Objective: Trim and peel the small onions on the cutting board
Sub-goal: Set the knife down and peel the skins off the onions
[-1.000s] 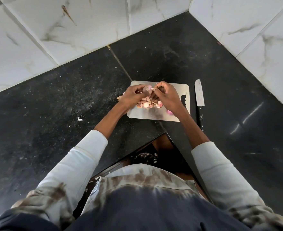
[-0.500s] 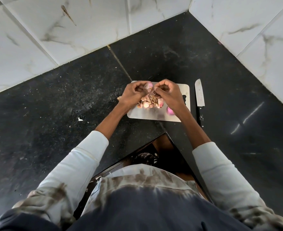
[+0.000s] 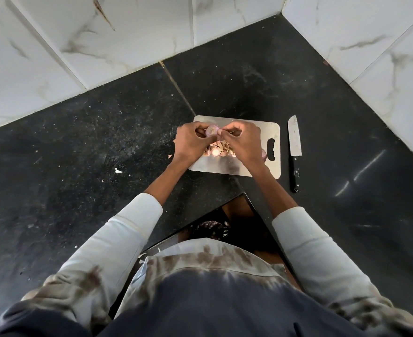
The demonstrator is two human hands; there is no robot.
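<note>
hands (image 3: 219, 142) covering much of onion pile (image 3: 216, 150), one onion (image 3: 263, 154) half hidden

A black stone counter (image 3: 79, 154) is seen running into a corner, backed by white marble-look wall tiles (image 3: 127, 32). Small pale scraps (image 3: 118, 170) are scattered on the counter's left part. A seam (image 3: 176, 88) is visible across the counter. A dark object (image 3: 211, 228) below the counter's edge cannot be identified.
</note>
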